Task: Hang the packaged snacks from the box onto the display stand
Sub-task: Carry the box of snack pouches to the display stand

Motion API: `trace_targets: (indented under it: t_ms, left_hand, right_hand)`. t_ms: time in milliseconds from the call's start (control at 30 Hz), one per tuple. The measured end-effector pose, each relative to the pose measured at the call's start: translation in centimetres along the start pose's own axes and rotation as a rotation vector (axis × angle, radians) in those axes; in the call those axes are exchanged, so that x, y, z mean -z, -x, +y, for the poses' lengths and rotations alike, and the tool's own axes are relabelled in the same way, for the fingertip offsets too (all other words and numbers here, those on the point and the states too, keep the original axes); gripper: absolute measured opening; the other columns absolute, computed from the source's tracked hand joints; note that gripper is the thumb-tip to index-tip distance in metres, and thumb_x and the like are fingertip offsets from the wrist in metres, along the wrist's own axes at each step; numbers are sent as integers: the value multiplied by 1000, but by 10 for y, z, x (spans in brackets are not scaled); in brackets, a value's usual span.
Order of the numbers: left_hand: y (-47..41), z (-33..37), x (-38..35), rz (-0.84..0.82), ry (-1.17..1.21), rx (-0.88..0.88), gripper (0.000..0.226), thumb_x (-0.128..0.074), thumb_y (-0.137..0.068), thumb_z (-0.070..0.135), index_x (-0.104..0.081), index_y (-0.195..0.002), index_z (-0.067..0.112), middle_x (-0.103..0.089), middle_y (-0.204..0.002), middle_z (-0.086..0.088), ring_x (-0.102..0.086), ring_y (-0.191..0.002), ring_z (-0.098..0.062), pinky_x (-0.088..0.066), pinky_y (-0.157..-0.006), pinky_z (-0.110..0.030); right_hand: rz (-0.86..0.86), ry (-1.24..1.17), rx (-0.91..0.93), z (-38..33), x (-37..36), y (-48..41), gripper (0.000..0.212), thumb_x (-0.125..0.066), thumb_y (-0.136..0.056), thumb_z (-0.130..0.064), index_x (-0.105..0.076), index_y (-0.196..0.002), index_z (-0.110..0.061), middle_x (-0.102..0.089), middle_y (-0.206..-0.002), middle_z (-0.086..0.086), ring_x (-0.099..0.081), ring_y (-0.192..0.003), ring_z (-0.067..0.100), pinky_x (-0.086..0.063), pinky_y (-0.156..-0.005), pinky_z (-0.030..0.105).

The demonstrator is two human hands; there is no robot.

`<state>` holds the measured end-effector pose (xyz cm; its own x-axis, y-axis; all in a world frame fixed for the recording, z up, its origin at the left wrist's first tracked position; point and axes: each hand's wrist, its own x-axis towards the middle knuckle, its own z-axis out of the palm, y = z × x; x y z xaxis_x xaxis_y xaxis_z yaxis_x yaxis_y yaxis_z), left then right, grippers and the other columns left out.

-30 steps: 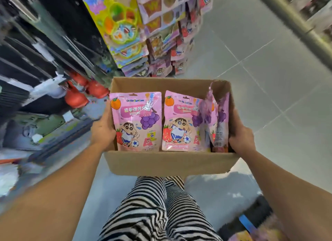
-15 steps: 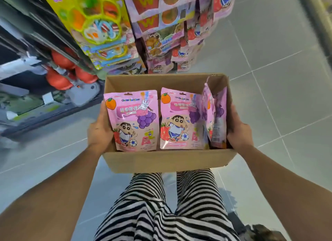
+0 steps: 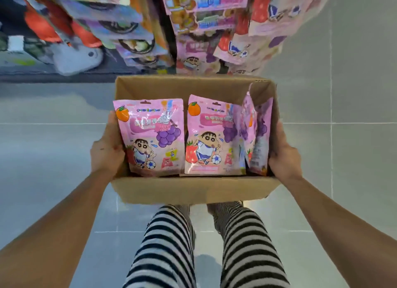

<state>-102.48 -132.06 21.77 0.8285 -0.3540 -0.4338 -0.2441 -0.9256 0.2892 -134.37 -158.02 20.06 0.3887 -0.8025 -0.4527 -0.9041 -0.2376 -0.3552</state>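
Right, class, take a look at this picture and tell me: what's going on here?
A person holds an open cardboard box, left hand on its left side and right hand on its right. Pink snack packets sit inside it. The display stand, hung with similar packets, is just ahead; no packet has been picked up yet.

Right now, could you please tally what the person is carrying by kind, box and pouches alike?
Brown cardboard box: 1
Pink snack pouches facing the camera: 2
Pink snack pouches on edge at the right: at least 2, overlapping
Total: at least 5
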Motion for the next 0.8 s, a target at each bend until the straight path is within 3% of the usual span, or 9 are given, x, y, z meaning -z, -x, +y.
trace_targets:
  t_ms: [67, 167, 300, 433, 533, 633, 800]
  left_hand:
    - [-22, -9, -42, 31, 36, 24, 88, -42, -82, 3, -10, -145, 56, -60, -90, -23, -56, -83, -48, -48, -78, -45]
    - [-57, -26, -106, 53, 123, 75, 75, -44, -82, 13, -23, -148, 41, -56, -91, -22, -55, -85, -42, -46, -82, -44]
    - [-93, -46, -175, 124, 124, -21, 87, -45, -85, 2, -13, -146, 54, -59, -89, -21, -55, -79, -43, -46, -79, -42]
    - [-129, -70, -231, 210, 201, -66, 82, -49, -88, 9, -15, -144, 58, -68, -101, -21, -59, -84, -45, -48, -85, -43]
    - [-143, -83, -248, 250, 222, -117, 85, -53, -86, 9, -15, -143, 60, -67, -105, -21, -61, -97, -45, -48, -89, -44]
    - [-151, -91, -250, 276, 196, -170, 89, -56, -82, 6, -16, -144, 57, -64, -120, -22, -59, -108, -44, -47, -96, -49]
    - [-152, -92, -251, 313, 147, -231, 86, -56, -84, 7, -16, -150, 45, -61, -120, -29, -55, -107, -51, -44, -96, -51]
  right_hand:
    - [9, -20, -8, 16, -34, -26, 77, -39, -86, -27, -2, -153, -36, -67, -87, 29, -61, -77, 48, -49, -71, 43]
    - [69, -18, 11, 39, -92, -66, 76, -44, -89, -22, -4, -152, -38, -67, -87, 29, -61, -77, 48, -49, -70, 43]
    - [115, -10, 102, 69, -162, -122, 80, -40, -82, -25, -7, -154, -35, -68, -88, 29, -61, -73, 49, -49, -64, 43]
    - [171, 28, 161, 88, -210, -162, 89, -53, -85, -4, -4, -154, -36, -65, -78, 30, -57, -66, 46, -33, -58, 33]
    - [253, 59, 218, 90, -222, -176, 90, -54, -85, -4, -7, -153, -37, -66, -85, 31, -59, -72, 48, -38, -60, 39]
    - [267, 44, 244, 87, -220, -179, 89, -54, -86, -4, -6, -153, -38, -67, -103, 29, -60, -85, 48, -47, -73, 45]
    - [307, 64, 288, 84, -220, -172, 87, -57, -87, -6, -9, -154, -32, -66, -93, 33, -59, -80, 48, -44, -70, 44]
